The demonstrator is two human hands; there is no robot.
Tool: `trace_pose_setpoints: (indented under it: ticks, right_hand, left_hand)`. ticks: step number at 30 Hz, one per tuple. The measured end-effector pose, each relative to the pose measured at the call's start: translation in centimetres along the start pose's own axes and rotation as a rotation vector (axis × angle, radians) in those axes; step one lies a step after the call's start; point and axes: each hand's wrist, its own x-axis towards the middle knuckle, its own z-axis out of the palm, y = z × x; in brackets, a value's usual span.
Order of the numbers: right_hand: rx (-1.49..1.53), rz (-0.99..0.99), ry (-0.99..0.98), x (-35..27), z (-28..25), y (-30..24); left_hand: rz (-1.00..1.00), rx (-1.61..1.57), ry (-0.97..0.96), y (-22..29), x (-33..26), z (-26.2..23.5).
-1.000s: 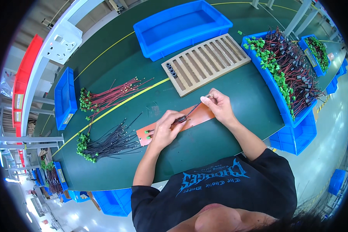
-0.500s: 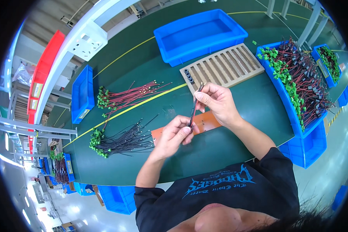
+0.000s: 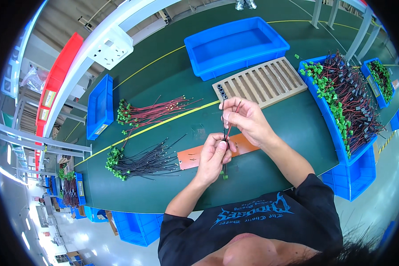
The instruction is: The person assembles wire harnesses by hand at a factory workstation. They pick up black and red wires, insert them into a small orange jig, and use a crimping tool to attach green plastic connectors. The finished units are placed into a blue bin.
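My left hand [image 3: 214, 156] is closed around a pair of thin wires, over the orange strip [image 3: 190, 158]. A small green connector [image 3: 225, 177] hangs below that hand. Above it my right hand [image 3: 244, 119] pinches the upper part of the wires: a black wire [image 3: 223, 116] stands on the left, and a red wire [image 3: 228, 131] slants apart from it. The fingers hide where the wires meet. Left of my hands lie a bundle of black wires [image 3: 144, 159] and a bundle of red wires [image 3: 159, 111], both with green connectors at their left ends.
Beyond my hands lies a slotted wooden tray [image 3: 270, 98], with several black round parts [image 3: 222, 91] in its left slot. Behind it stands a blue bin [image 3: 235, 68]. At right a blue bin [image 3: 315, 91] is heaped with wired parts; another blue bin [image 3: 106, 104] stands at left.
The red and black wires, close together before, now spread apart between my hands. The green connector has come into sight below my left hand. The whole view has shifted slightly.
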Motion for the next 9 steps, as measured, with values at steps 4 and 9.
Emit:
trace_pose_setpoints:
  ticks: [4, 9]
  right_hand:
    - [-0.060, 0.069, -0.101, 0.1, -0.4, -0.1]
    - [-0.253, 0.110, -0.147, 0.5, -1.0, -0.5]
  left_hand:
    - [-0.024, -0.018, 0.009, -0.5, 0.2, -0.3]
    - [-0.116, -0.077, 0.009, -1.1, 0.2, -1.1]
